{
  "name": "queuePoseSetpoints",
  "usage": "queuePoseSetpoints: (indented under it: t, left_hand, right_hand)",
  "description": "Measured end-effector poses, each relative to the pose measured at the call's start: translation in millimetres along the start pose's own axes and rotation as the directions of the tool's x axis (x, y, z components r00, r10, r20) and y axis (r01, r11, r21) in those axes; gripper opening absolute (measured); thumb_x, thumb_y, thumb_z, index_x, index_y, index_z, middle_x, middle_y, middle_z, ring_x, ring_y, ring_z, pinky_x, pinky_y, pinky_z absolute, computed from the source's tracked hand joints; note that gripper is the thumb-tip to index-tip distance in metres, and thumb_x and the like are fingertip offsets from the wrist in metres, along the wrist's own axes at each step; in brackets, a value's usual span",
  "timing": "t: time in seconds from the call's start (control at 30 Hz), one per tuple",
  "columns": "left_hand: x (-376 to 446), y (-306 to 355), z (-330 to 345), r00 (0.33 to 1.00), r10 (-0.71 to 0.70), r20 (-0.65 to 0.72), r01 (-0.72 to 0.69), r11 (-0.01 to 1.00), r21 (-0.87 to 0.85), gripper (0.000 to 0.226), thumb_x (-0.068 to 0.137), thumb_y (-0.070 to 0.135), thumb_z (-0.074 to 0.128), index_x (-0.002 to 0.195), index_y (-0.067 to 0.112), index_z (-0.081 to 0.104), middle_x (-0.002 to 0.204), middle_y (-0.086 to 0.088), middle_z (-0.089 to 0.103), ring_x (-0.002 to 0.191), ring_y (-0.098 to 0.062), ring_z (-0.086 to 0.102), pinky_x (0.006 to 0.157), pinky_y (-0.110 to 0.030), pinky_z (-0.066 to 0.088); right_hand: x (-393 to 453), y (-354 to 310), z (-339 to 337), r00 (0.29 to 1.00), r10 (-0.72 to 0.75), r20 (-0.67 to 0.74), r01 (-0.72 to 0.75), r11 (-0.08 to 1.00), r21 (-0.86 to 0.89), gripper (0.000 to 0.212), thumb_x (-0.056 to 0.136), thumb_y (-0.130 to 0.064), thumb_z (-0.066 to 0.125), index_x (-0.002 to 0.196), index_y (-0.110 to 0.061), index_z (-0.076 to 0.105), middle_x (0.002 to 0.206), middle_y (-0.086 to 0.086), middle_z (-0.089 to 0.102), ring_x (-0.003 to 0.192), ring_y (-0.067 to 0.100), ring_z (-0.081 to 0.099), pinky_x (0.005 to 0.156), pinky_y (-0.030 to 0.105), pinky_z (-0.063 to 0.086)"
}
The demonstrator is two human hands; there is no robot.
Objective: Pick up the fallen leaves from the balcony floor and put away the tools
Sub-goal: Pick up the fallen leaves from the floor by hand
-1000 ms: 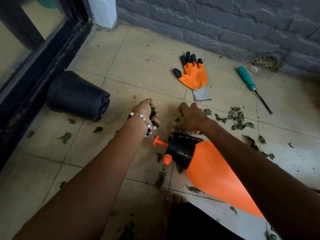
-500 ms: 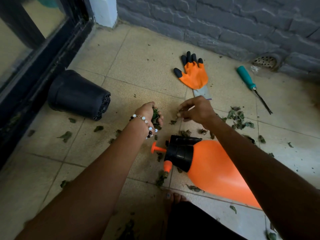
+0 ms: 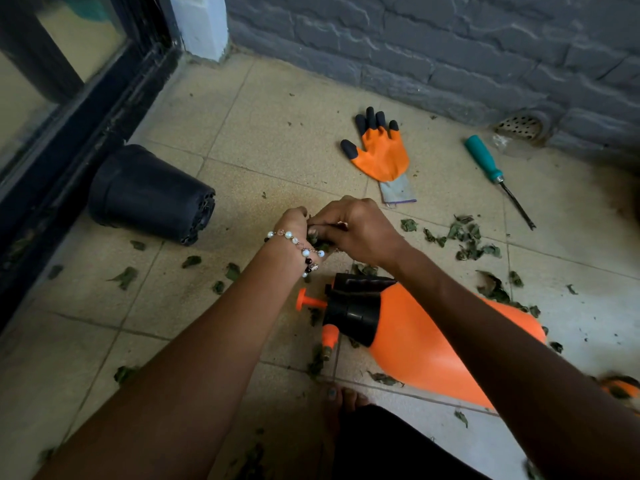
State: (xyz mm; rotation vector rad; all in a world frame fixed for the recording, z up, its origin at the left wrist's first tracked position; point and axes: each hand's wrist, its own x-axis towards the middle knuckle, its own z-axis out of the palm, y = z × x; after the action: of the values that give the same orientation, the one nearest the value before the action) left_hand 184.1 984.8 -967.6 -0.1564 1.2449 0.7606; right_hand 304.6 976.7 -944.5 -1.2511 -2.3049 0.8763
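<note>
Dry green leaves [image 3: 464,239] lie scattered over the tiled balcony floor [image 3: 277,140]. My left hand [image 3: 292,226], with a bead bracelet at the wrist, grips a bunch of gathered leaves [image 3: 317,241]. My right hand [image 3: 356,228] meets it, fingers curled, pressing leaves into that bunch. Just below the hands an orange spray bottle [image 3: 415,337] with a black cap lies on its side. An orange glove [image 3: 381,152] with black fingertips lies flat beyond the hands. A teal-handled weeding tool [image 3: 485,161] lies to the right of the glove.
A black plastic pot [image 3: 149,194] lies tipped over on the left beside the dark door frame [image 3: 69,133]. A grey brick wall [image 3: 415,46] with a drain grate [image 3: 519,126] closes the far side. My toes [image 3: 337,396] show at the bottom.
My right hand has moved left from the floor to join my left hand, bringing picked-up leaves to the bunch. The view has shifted slightly.
</note>
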Motion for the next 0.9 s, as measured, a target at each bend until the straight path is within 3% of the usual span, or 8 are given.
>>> queuePoseSetpoints:
  t: [0.1, 0.17, 0.2, 0.27, 0.37, 0.5, 0.73, 0.9]
  left_hand:
    - [0.1, -0.4, -2.3, 1.000, 0.007, 0.004, -0.007, 0.998, -0.064, 0.026, 0.098, 0.025, 0.051, 0.087, 0.002, 0.055, 0.064, -0.009, 0.061, 0.042, -0.017, 0.058, 0.041, -0.023, 0.048]
    - [1.8, -0.9, -3.4, 0.999, 0.046, 0.022, -0.045, 0.997, -0.056, 0.029, 0.099, 0.026, 0.050, 0.078, 0.007, 0.052, 0.051, -0.003, 0.053, 0.029, -0.011, 0.044, 0.035, -0.013, 0.037]
    - [2.8, -0.9, -4.0, 0.997, 0.070, 0.027, -0.069, 0.997, -0.028, 0.033, 0.099, 0.027, 0.049, 0.071, 0.010, 0.048, 0.048, -0.001, 0.048, 0.028, -0.010, 0.039, 0.035, -0.011, 0.033]
    - [6.9, -0.5, -6.1, 0.993, 0.115, 0.007, -0.115, 0.993, 0.024, 0.039, 0.098, 0.027, 0.051, 0.062, 0.013, 0.044, 0.048, 0.001, 0.044, 0.030, -0.010, 0.036, 0.036, -0.010, 0.029]
    - [9.3, -1.4, -9.5, 0.990, 0.136, -0.028, -0.134, 0.989, 0.056, 0.040, 0.097, 0.028, 0.054, 0.060, 0.012, 0.044, 0.049, 0.002, 0.043, 0.030, -0.011, 0.035, 0.037, -0.011, 0.027]
    - [7.5, -1.6, -12.2, 0.991, 0.132, -0.031, -0.131, 0.990, 0.045, 0.040, 0.097, 0.027, 0.053, 0.061, 0.011, 0.045, 0.041, 0.001, 0.043, 0.026, -0.011, 0.034, 0.038, -0.010, 0.029]
    - [7.2, 1.2, -15.6, 0.991, 0.133, -0.017, -0.132, 0.990, 0.050, 0.040, 0.097, 0.028, 0.053, 0.061, 0.011, 0.047, 0.040, 0.001, 0.044, 0.028, -0.011, 0.036, 0.038, -0.011, 0.031]
    - [9.7, -2.6, -18.0, 0.991, 0.130, -0.036, -0.127, 0.990, 0.057, 0.040, 0.097, 0.029, 0.054, 0.061, 0.011, 0.049, 0.043, 0.001, 0.045, 0.029, -0.012, 0.037, 0.038, -0.012, 0.031]
  right_hand:
    - [-0.1, 5.2, -20.8, 0.980, 0.071, 0.188, -0.099, 0.984, 0.148, 0.018, 0.094, -0.018, 0.059, 0.101, -0.021, 0.075, 0.097, -0.005, 0.073, 0.092, -0.001, 0.065, 0.088, 0.027, 0.050]
    - [-0.7, 10.2, -30.6, 0.977, 0.148, 0.156, -0.188, 0.939, 0.288, 0.020, 0.094, -0.007, 0.059, 0.110, -0.011, 0.071, 0.101, 0.003, 0.073, 0.094, 0.002, 0.066, 0.085, 0.022, 0.052]
    - [-0.7, 15.4, -33.4, 0.972, 0.208, 0.110, -0.230, 0.941, 0.247, 0.021, 0.091, -0.003, 0.062, 0.111, -0.006, 0.069, 0.102, 0.007, 0.072, 0.092, 0.002, 0.066, 0.084, 0.022, 0.053]
    - [-1.0, 31.5, -36.7, 0.928, 0.357, 0.106, -0.351, 0.934, -0.066, 0.028, 0.083, -0.007, 0.072, 0.110, -0.005, 0.068, 0.107, 0.011, 0.067, 0.093, 0.011, 0.064, 0.085, 0.027, 0.053]
    - [-7.8, 52.8, -27.0, 0.814, 0.512, 0.275, -0.346, 0.807, -0.479, 0.058, 0.072, -0.030, 0.082, 0.122, -0.012, 0.060, 0.119, 0.011, 0.055, 0.108, 0.026, 0.053, 0.089, 0.033, 0.045]
    - [-20.2, 63.5, -8.2, 0.817, 0.525, 0.238, -0.366, 0.792, -0.488, 0.075, 0.067, -0.041, 0.084, 0.126, -0.012, 0.048, 0.120, 0.014, 0.045, 0.110, 0.031, 0.048, 0.087, 0.036, 0.044]
    - [-27.8, 61.8, -0.7, 0.816, 0.544, 0.196, -0.408, 0.781, -0.472, 0.047, 0.073, -0.016, 0.080, 0.112, -0.006, 0.055, 0.112, 0.015, 0.053, 0.098, 0.032, 0.056, 0.081, 0.039, 0.051]
    - [-18.6, 62.5, -4.3, 0.832, 0.549, 0.080, -0.508, 0.812, -0.288, 0.018, 0.075, -0.010, 0.077, 0.091, -0.007, 0.068, 0.098, 0.010, 0.069, 0.093, 0.025, 0.064, 0.076, 0.029, 0.051]
